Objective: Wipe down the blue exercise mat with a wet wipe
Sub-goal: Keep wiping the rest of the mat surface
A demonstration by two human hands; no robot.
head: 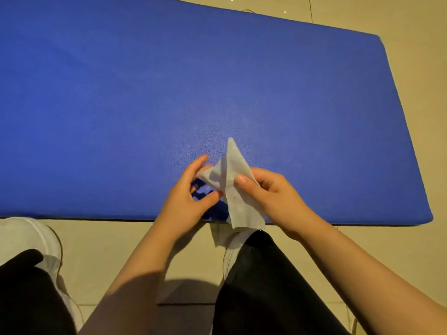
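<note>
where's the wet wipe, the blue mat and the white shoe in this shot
wet wipe (235,170): head view, on its upper folded flap.
blue mat (169,81): head view, on its bare top surface.
white shoe (26,234): head view, on its toe.

Left hand (186,201) at seven o'clock, right hand (271,194) at five, forearms converging toward twelve; fingers and thumbs of both curled, pinching opposite sides of the wet wipe (233,180)

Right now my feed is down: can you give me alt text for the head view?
Two bare hands hold a white wet wipe above the near edge of a blue exercise mat, the left hand and right hand each pinching it. The mat lies on a beige tiled floor, with dark-trousered knees at the bottom.
</note>
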